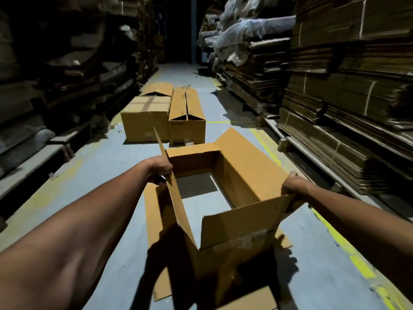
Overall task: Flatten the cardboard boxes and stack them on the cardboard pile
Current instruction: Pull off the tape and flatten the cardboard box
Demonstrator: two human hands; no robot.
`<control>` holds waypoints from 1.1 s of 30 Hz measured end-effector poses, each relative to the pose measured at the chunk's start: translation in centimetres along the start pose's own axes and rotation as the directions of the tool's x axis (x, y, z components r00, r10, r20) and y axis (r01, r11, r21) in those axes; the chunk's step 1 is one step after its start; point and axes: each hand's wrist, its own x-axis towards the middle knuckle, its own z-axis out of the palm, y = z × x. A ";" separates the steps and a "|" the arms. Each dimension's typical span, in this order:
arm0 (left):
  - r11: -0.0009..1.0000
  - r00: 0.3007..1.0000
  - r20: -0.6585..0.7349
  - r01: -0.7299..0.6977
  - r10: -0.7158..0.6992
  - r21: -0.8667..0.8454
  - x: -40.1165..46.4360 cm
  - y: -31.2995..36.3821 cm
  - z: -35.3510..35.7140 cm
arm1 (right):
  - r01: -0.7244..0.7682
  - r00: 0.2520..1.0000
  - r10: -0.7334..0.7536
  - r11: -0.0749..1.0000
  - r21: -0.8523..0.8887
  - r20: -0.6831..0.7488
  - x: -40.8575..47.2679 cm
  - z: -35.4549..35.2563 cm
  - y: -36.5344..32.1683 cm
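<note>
floor [107, 175]: grey-blue painted concrete, scuffed, runs off ahead of the grip into a dark aisle
yellow floor line [268, 144]: worn paint stripe out to the right of the grip, heading away down the aisle, with a fainter cross stripe further ahead
plastic wrap [245, 30]: crumpled whitish sheeting draped up high, far ahead and right of the grip
pallets [299, 151]: wooden, low along the right side, just past the yellow line
blue post [194, 30]: upright at the far end of the aisle, straight ahead, mostly in shadow
left shelving [55, 74]: dark racks left of the grip, too dim to make out much
</note>
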 end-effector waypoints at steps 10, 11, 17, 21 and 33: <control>0.985 0.945 0.296 -0.160 0.135 0.060 -2.3 3.2 1.9 | 0.296 0.922 -0.216 0.928 0.225 -0.321 -3.8 1.7 -12.2; 0.982 0.942 0.305 -0.172 0.143 0.072 -2.7 3.7 2.2 | 0.315 0.925 -0.219 0.900 0.301 -0.311 -3.9 1.7 -13.0; 0.967 0.932 0.309 -0.232 0.191 0.102 -3.1 4.7 4.6 | 0.250 0.952 -0.303 0.665 0.704 -0.053 -3.9 2.7 -14.1; 0.961 0.929 0.291 -0.265 0.231 0.082 -2.8 4.8 6.1 | 0.104 0.845 -0.470 0.613 0.784 0.255 -6.1 2.8 -14.2; 0.968 0.948 0.277 -0.205 0.158 0.148 -2.7 5.7 7.7 | -0.063 0.802 -0.536 0.361 0.930 0.263 -6.0 3.9 -14.9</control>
